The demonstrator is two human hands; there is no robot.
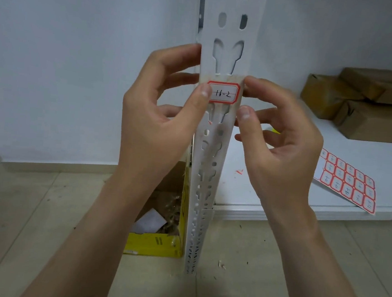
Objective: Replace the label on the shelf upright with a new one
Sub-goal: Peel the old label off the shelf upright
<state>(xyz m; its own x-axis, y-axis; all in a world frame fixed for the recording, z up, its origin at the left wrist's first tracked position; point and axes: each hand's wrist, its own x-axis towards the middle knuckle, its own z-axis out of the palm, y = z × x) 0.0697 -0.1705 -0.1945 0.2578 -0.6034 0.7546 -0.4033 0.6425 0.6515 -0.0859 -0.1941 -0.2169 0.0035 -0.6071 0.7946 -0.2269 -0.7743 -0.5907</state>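
- White paper label (223, 92) with a red border and handwritten "11-2": stuck across the front face of the white slotted metal shelf upright (229, 28), over a patch of dull residue, between two keyhole slots.
- Probably the fresh one, going by the red paper scrap (239, 171) lying on the white shelf board (268, 209); pressing-down judged unfinished.
- Risk: right end left unpressed and lifting off the dirty residue, with a poor stick likely there.
- Risk: creasing or skewing if rubbed sideways under the thumb with one end loose.
- Left hand (155, 111): thumb (203, 97) flat on the label's left end, other fingers curled behind the upright, so pinching upright and label together.
- Right hand (281, 141): just beside the upright's right edge, index tip at label height, thumb tip lower, remaining fingers loosely curled; gripping or merely touching, cannot tell.
- Red-bordered sheet of spare labels (348, 183): near the shelf board's front edge, at the right.
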